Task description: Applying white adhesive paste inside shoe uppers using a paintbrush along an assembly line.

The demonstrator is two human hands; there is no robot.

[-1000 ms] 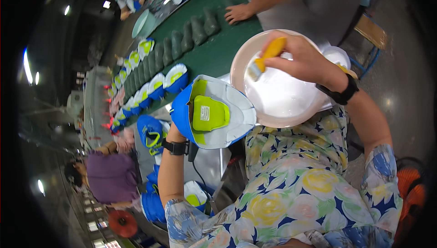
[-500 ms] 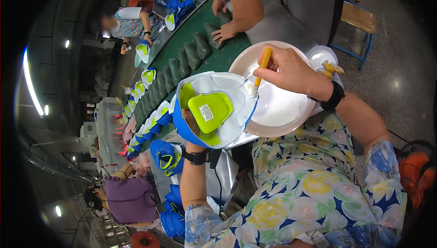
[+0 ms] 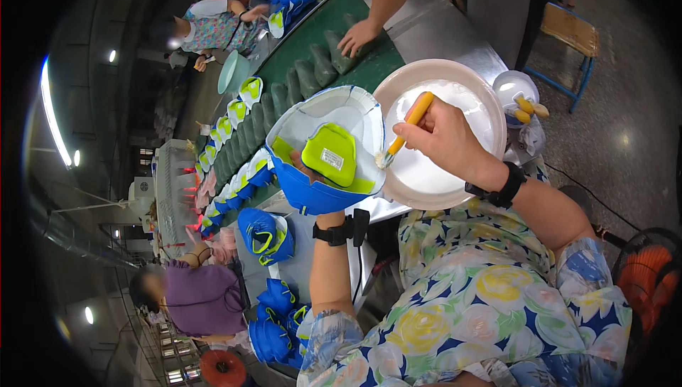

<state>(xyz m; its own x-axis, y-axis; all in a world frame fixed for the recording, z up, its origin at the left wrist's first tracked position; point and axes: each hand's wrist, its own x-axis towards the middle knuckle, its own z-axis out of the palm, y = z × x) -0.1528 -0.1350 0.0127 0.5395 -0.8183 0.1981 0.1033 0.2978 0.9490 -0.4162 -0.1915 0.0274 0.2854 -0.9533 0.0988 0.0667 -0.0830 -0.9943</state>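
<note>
The left hand [image 3: 312, 177] has its grip around a blue shoe upper [image 3: 323, 152], raised over the steel tabletop [image 3: 433, 31]. The right hand [image 3: 444, 135] grips a yellow-handled brush [image 3: 405, 127], its tip touching the upper's rim beside a bowl [image 3: 455, 81] of white glue. A green conveyor [image 3: 284, 81] runs through the dim factory hall.

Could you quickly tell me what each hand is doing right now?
Left hand: closed on the blue shoe upper, mostly hidden inside it.
Right hand: closed on the yellow-handled brush.

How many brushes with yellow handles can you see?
3: one brush in the right hand, over the white bowl; two brushes standing in the small white pot beside it. Others may be hidden.
</note>
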